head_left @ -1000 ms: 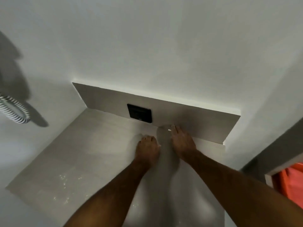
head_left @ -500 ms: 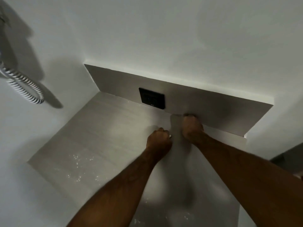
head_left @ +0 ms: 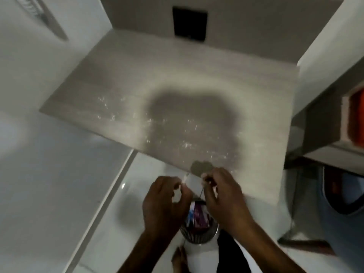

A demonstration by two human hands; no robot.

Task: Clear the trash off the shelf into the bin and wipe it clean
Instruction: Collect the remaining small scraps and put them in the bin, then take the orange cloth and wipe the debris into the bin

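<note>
Both hands, left (head_left: pixel 163 201) and right (head_left: pixel 222 196), hide most of the bin (head_left: pixel 199 231); whatever they pinch is blurred.

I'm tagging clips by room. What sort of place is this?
Probably a bathroom: a tiled shelf with a black flush plate in the wall behind it, a hose on the left wall, and a small bin on glossy white floor tiles.
</note>
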